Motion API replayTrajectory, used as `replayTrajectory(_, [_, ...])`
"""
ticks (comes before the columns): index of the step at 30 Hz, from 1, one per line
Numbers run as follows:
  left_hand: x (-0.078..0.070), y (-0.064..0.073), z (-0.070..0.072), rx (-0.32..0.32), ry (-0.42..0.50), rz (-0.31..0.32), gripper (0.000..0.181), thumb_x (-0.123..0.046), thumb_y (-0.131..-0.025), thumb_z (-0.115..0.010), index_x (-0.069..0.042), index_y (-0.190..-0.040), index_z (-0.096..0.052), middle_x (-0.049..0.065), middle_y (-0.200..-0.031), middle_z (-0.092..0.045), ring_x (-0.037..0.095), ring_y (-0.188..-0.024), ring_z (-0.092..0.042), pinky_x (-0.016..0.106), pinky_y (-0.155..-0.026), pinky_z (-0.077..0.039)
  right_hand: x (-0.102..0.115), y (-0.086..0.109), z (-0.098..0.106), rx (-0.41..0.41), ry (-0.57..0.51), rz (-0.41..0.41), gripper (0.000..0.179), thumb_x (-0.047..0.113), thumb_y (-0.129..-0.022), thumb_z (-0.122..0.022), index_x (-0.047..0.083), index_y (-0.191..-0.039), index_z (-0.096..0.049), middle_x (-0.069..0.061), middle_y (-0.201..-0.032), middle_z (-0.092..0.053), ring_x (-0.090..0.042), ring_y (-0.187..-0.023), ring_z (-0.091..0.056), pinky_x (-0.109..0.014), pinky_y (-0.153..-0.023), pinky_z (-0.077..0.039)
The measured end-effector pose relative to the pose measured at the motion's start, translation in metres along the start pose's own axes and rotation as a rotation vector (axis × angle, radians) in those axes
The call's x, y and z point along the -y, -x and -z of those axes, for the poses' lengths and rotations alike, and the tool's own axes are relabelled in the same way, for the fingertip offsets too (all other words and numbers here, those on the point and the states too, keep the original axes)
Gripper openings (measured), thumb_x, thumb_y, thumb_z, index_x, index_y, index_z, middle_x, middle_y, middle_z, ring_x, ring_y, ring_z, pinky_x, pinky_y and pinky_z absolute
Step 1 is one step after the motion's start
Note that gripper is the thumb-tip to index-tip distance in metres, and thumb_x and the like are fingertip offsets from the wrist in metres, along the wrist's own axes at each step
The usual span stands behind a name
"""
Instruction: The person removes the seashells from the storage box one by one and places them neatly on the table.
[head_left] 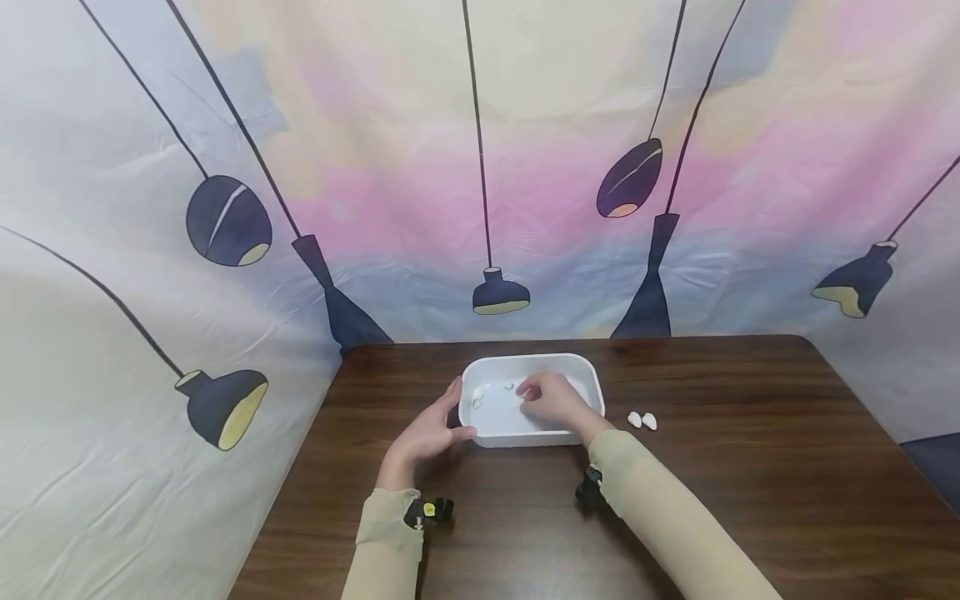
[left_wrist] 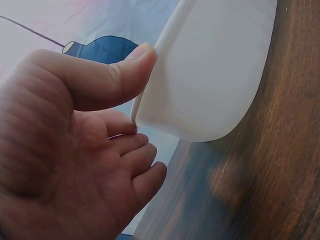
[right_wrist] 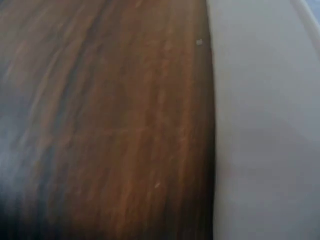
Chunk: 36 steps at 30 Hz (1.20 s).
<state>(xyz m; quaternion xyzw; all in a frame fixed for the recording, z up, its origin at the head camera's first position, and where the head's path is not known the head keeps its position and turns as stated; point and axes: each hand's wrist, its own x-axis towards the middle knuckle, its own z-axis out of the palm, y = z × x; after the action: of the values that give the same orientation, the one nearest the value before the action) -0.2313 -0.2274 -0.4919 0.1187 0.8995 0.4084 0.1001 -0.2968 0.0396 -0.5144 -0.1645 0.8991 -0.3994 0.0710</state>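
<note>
A white rectangular tray point(head_left: 517, 439) stands on the brown table, with a few small pale pieces point(head_left: 477, 400) in its left part. My left hand point(head_left: 431, 429) holds the tray's left end, thumb at the near corner and fingers farther back. In the left wrist view the thumb point(left_wrist: 135, 75) lies against the tray's wall and the index fingertip meets its rim. My right hand point(head_left: 553, 398) reaches over the near right rim into the tray, fingers bent down close to the bottom. I cannot tell whether they pinch a pale piece there. The right wrist view shows no hand, only tray wall point(right_wrist: 265, 125) and wood.
To the right of the tray, two small white pieces point(head_left: 642, 420) lie side by side on the table point(head_left: 750, 467). A cloth backdrop point(head_left: 555, 100) printed with dark lamps hangs behind the table's far edge and along its left side.
</note>
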Motion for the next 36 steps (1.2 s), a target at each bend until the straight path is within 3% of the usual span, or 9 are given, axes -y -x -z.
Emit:
replayTrajectory(13, [-0.0006,0.0012,-0.0005,0.002,0.002,0.003,0.095,-0.02,-0.097,-0.077,-0.003,-0.17,-0.019,0.013,-0.178,-0.016,0.035,-0.162,-0.021,0.059,-0.128,-0.021,0.0063,0.0045,-0.0007,0.076,0.099,0.02,0.029,0.011,-0.096,-0.079,0.014,-0.125,-0.08,0.003,-0.088,-0.07,-0.013,-0.078,-0.06,-0.033,-0.076,-0.053])
replayTrajectory(28, [-0.0028,0.0004,0.0007,0.002,0.014,0.015,0.095,-0.022,-0.097,-0.077,-0.004,-0.17,-0.019,0.013,-0.178,-0.015,0.034,-0.163,-0.019,0.059,-0.128,-0.021,0.0063,0.0014,0.0012,0.078,0.124,0.014,0.017,0.011,-0.097,-0.079,0.015,-0.113,-0.079,0.003,-0.088,-0.067,-0.016,-0.082,-0.06,-0.036,-0.079,-0.053])
replayTrajectory(36, [-0.0007,0.0005,0.0012,0.009,0.0,0.011,0.097,-0.027,-0.097,-0.077,-0.005,-0.171,-0.018,0.012,-0.178,-0.014,0.033,-0.163,-0.02,0.059,-0.128,-0.021,0.0052,0.0016,-0.0005,0.036,0.11,0.057,0.015,0.006,-0.09,-0.083,0.014,-0.102,-0.077,0.002,-0.095,-0.072,-0.018,-0.093,-0.064,-0.043,-0.094,-0.055])
